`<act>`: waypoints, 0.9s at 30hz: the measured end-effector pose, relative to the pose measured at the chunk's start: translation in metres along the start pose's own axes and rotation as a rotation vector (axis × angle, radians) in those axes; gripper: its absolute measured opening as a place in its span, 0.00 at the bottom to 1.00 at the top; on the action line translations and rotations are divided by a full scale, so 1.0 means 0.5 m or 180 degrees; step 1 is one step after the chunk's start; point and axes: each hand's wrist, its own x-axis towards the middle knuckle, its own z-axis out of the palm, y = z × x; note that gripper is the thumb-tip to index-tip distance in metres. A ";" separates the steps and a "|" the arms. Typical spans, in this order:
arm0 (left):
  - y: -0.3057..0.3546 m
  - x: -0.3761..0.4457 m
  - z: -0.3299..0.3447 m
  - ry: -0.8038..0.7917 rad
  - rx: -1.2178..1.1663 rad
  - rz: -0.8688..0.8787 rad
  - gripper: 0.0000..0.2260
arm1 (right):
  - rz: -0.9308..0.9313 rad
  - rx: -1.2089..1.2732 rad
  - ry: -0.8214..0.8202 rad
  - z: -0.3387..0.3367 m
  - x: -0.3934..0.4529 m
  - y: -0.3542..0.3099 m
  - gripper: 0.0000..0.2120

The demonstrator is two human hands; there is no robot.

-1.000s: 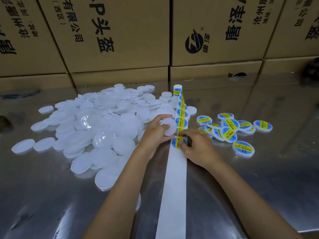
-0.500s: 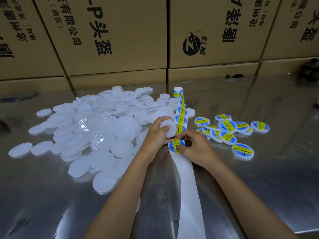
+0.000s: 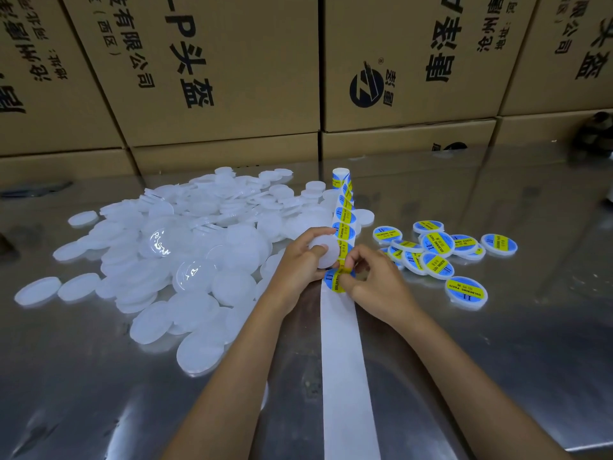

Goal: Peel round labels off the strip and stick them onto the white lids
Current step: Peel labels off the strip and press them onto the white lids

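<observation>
A white backing strip (image 3: 343, 353) runs from the table's near edge up to a small roll (image 3: 340, 177), with several round blue-and-yellow labels on its far half. My left hand (image 3: 298, 263) grips a plain white lid (image 3: 324, 252) just left of the strip. My right hand (image 3: 371, 283) pinches the nearest label (image 3: 335, 280) at its edge, where the bare backing begins. A big heap of plain white lids (image 3: 185, 254) lies to the left. Several labelled lids (image 3: 438, 254) lie to the right.
A shiny steel table (image 3: 530, 327) carries everything. Stacked cardboard boxes (image 3: 205, 71) with black print wall off the far side. A dark object (image 3: 593, 127) sits at the far right against the boxes.
My right hand's fingers have shifted on the nearest label, whose edge now lifts off the backing. The strip's free end has swung a little. The left hand keeps the lid.
</observation>
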 end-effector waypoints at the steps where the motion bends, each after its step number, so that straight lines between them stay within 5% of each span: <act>1: -0.001 0.001 0.000 -0.0001 0.0027 0.0008 0.19 | 0.0073 0.0236 0.0018 -0.001 0.001 -0.002 0.10; 12: 0.002 -0.002 0.001 0.0028 -0.0155 -0.0155 0.18 | 0.0244 0.0967 0.0428 -0.014 0.008 0.000 0.11; 20: 0.022 -0.013 0.012 -0.0221 -0.1441 -0.0558 0.17 | 0.0319 0.1823 0.0351 -0.016 0.005 -0.026 0.12; 27: 0.030 -0.025 0.024 -0.0498 -0.1750 -0.0739 0.17 | 0.0295 0.1890 0.0545 -0.023 0.004 -0.035 0.12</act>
